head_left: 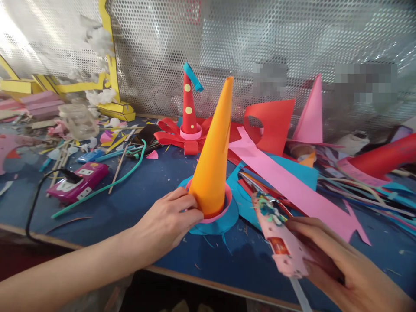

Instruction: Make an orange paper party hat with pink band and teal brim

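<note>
Left hand (177, 212) pinches the foot of an orange cone (212, 151) between thumb and fingers, while the right hand (341, 255) is wrapped around a pink glue gun (268, 227). Beneath them spreads a blue table (143, 190). A long pink strip (286, 186) lies beyond the glue gun. Near the table's front edge, the orange cone stands point up, tilted slightly right, above a flat blue brim (227, 224). Behind it is a slimmer, spotted red cone (188, 102). A pink ring (228, 199) circles the orange cone's base. Smallest, a translucent glue stick (300, 294) pokes from the gun's rear.
</note>
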`<state>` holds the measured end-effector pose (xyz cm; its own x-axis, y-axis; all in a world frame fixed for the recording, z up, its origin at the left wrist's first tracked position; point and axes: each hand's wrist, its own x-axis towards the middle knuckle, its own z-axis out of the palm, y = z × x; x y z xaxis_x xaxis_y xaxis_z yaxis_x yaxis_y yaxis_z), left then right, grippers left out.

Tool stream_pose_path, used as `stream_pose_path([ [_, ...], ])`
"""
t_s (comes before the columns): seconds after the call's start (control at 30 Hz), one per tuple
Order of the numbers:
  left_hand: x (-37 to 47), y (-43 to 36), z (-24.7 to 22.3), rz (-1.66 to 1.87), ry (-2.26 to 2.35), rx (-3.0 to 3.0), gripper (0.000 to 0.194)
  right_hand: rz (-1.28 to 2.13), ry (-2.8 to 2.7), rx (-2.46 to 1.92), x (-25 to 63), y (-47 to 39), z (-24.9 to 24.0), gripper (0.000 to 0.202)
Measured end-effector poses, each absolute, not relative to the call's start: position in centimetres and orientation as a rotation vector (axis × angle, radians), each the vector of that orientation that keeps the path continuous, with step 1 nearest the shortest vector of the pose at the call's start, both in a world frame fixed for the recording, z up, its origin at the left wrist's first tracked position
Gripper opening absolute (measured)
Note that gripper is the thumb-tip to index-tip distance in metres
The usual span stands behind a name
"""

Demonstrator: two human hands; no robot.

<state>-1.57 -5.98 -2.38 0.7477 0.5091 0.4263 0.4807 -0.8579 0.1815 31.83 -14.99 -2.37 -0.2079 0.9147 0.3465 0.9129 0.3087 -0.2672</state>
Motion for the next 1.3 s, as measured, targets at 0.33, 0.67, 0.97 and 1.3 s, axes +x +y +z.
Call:
stream_pose_path([
  [0.33,-1.9,-6.3,-3.4,1.012,0.765,2.767,0.019,-0.444,-2.314,-1.557,31.1,-12.8,-4.6,0.033],
  [0.67,-0.3,-1.6,0.1,0.801,0.808,2.086,0.073,-0.320,-2.497,-1.205,27.0,-11.1,0.4,0.022],
  [0.97,-0.7,-0.2,0.3,0.705,0.744,2.056,0.053,0.096,-2.548,-1.228,21.9,-7.6,-0.8,0.019],
  [1.3,-1.0,-0.3,-0.2,0.678,0.799,2.086,0.056,0.282,-2.484,-1.131,21.8,-6.3,-1.3,0.025],
])
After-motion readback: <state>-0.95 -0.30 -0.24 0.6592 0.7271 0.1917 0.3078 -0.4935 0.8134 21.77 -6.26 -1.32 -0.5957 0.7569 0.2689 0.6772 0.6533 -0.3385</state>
